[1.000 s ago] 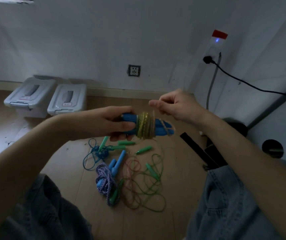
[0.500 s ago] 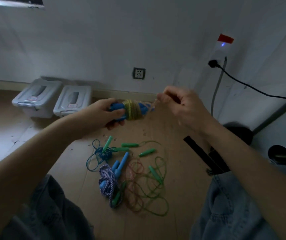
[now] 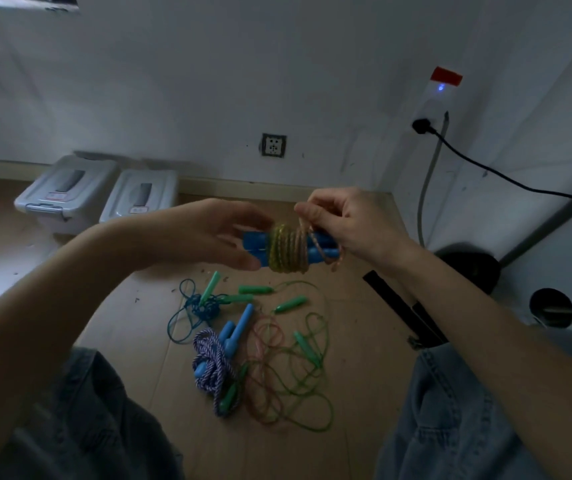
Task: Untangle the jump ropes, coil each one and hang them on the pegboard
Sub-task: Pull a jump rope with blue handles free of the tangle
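Where the wooden floor [image 3: 357, 344] meets the white wall [image 3: 208, 81] at far left, two grey lidded storage bins [image 3: 66, 194] stand side by side against the baseboard. Right of them, a wall socket [image 3: 273, 144] sits low on the wall.

Left hand [image 3: 208, 233] — fingers extended and relaxed, palm against the left end of the blue handles [image 3: 255, 245]; grip spread, not curled round them. The yellow rope [image 3: 286, 247] is wound in tight turns about the paired handles, held above the floor between both hands. Right hand [image 3: 343, 223] — fingers curled, pinching the rope's loose end at the right side of the coil.

Below, on the floor between denim-clad knees [image 3: 468, 410], lies a tangle: a blue rope [image 3: 194, 308], green handles [image 3: 255, 289], a purple-and-white braided rope [image 3: 213, 358], thin green and pink cords [image 3: 295, 386].

At right, a black cable [image 3: 506, 176] runs from a plug [image 3: 420, 126] on the wall.
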{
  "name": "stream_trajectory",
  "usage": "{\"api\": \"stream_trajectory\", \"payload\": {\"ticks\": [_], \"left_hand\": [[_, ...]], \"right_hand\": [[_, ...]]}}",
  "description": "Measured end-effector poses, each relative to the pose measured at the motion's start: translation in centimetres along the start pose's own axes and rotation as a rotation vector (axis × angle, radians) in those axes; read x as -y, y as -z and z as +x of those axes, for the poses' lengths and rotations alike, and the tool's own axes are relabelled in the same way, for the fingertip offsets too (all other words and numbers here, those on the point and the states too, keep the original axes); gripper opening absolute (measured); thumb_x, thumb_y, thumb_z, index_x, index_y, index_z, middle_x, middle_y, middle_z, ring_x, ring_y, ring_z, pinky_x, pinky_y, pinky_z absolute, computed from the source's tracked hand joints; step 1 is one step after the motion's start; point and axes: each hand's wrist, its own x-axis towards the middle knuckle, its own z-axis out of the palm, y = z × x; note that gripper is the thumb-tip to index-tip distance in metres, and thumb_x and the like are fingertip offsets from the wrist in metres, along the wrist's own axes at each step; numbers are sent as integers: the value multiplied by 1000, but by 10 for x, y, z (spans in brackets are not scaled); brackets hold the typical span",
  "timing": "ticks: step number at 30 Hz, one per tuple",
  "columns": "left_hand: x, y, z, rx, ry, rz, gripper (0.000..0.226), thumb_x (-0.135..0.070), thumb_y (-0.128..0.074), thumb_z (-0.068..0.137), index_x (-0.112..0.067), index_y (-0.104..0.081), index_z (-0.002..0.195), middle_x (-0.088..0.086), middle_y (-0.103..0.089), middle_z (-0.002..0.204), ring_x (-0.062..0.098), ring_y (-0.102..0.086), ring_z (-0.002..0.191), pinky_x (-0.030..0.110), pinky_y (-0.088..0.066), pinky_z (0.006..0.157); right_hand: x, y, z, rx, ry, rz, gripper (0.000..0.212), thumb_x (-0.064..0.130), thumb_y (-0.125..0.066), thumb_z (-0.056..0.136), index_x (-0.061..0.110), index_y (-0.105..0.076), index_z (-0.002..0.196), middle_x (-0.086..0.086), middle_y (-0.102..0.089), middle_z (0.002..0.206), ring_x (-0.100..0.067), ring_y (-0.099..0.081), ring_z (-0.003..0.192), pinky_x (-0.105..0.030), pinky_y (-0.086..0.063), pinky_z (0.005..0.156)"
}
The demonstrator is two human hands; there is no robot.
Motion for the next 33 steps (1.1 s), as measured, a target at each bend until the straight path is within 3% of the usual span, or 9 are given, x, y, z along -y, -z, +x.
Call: {"api": "stream_trajectory", "payload": {"ticks": [3,6,10,13,17,21,26,30,33], "left_hand": [[-7,-18,10,-108,-70,245,71,-49,-71,58,-38,-42,122,-28,-53,100,-7,-55,93,6,-44,74],[-7,-33,17,-388,-267,582,72,-54,-64,65,-20,-46,125,-16,-49,96,2,-51,79,11,-44,72],[-13,-30,15,-466,-265,119,59,-60,-55,58,-25,-53,106,-10,-57,89,1,-58,71,17,-52,63],[-7,-23,19,-621,-137,-303,43,-48,-59,66,-23,-58,100,-8,-60,80,-5,-58,60,10,-49,53],[7,-28,23,-623,-6,-250,36,-37,-59,81,-37,-49,116,-10,-54,94,4,-59,74,14,-53,53],[13,-33,25,-567,104,-222,7,-39,-57,84,-41,-52,90,-3,-59,83,9,-57,67,18,-53,49],[8,-35,25,-424,221,-252,17,-49,-48,86,-35,-57,86,-4,-62,81,-3,-61,55,14,-45,40],[5,-38,24,-358,244,-264,20,-52,-48,82,-34,-58,86,-1,-64,81,-4,-62,52,14,-43,39],[4,-37,21,-374,261,-340,20,-55,-47,81,-38,-56,86,-1,-65,87,-3,-64,58,15,-46,41]], "right_hand": [[-1,-4,-1,-44,-19,62,28,26,-52,93,8,-56,71,-7,-53,60,-18,-54,48,-30,-44,42],[0,-8,-3,-24,-189,397,27,23,-50,94,6,-56,73,-4,-58,57,-13,-56,39,-18,-41,34],[-1,1,-2,97,-347,619,31,29,-46,93,11,-50,68,2,-56,47,-6,-43,34,-15,-31,33],[6,-8,-5,50,-165,183,35,32,-47,94,17,-45,63,5,-46,49,-5,-40,39,-19,-33,42],[11,-20,-9,50,112,-677,26,36,-40,97,18,-50,81,-7,-64,84,-27,-57,81,-34,-33,69],[14,-13,-11,-71,281,-821,30,33,-46,94,9,-64,89,-4,-63,93,-25,-49,94,-38,-26,85],[19,-9,-8,-280,159,-162,22,15,-66,84,6,-68,65,0,-60,95,-1,-53,62,-8,-39,59],[21,-6,-7,-230,-171,520,35,12,-60,86,18,-68,53,4,-64,56,-4,-51,45,-12,-40,44],[20,1,-5,-164,-270,889,29,18,-66,79,17,-62,50,1,-64,59,-6,-52,48,-14,-45,47]]}}
